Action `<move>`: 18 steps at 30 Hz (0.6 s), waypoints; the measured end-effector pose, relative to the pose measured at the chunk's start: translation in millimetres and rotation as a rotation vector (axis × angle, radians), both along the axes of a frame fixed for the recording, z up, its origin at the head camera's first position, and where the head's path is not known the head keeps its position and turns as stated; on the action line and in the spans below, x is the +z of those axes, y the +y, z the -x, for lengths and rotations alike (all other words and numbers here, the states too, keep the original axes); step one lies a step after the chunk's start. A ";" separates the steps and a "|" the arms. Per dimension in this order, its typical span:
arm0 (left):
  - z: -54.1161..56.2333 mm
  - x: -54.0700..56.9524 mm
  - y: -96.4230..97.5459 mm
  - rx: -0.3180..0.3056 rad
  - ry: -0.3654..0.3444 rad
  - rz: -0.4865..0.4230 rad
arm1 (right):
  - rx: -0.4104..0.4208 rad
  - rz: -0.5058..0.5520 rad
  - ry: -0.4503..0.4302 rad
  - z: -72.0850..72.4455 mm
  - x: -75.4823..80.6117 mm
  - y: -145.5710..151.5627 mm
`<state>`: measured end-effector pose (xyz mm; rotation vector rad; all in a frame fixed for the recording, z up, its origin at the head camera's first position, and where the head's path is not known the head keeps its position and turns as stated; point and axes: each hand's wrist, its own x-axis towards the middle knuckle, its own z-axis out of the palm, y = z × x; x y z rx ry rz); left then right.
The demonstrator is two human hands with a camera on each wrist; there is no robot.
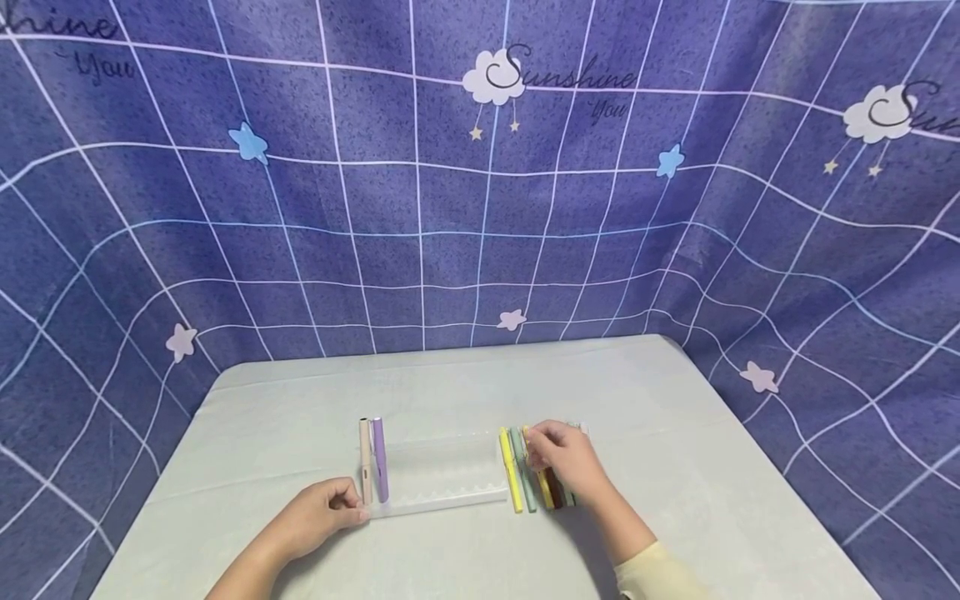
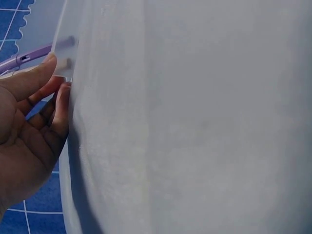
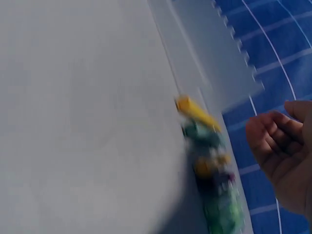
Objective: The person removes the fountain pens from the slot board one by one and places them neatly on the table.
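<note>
A clear plastic pen rack [image 1: 442,502] with a notched edge lies on the table, a beige pen [image 1: 366,462] and a purple pen [image 1: 380,462] resting across its left end. My left hand [image 1: 324,518] pinches the rack's near left corner between thumb and fingers, also seen in the left wrist view. On the right, my right hand [image 1: 567,457] hovers over a row of pens with its fingers loosely bent. No pen shows between those fingers in the right wrist view. A yellow pen [image 1: 512,471] and a grey-green pen [image 1: 523,471] lie just left of it.
Partly under my right hand lie more pens, among them a brown pen [image 1: 556,490]. A pale cloth covers the table [image 1: 420,558]. Behind it and at both sides hangs a blue gridded curtain [image 1: 450,200] with stars and clouds.
</note>
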<state>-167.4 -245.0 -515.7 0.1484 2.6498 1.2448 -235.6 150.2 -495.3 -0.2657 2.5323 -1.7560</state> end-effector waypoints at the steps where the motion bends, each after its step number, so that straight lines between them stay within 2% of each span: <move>1: 0.2 0.1 -0.1 0.000 0.001 0.003 | 0.052 0.027 -0.006 -0.2 -0.3 -6.7; 4: 0.9 -0.4 -0.7 -0.002 0.004 0.010 | 0.175 0.037 -0.018 -1.4 -1.7 -25.6; 8: 1.5 -0.3 -1.5 -0.011 0.008 0.005 | 0.270 0.021 -0.053 -4.4 -2.5 -49.1; 12: 1.5 0.4 -2.1 -0.016 0.005 0.000 | 0.321 0.051 -0.087 -7.3 -2.3 -71.6; 18: -0.4 -1.1 -2.7 -0.016 0.003 0.005 | 0.339 0.016 -0.055 -11.0 -4.7 -100.9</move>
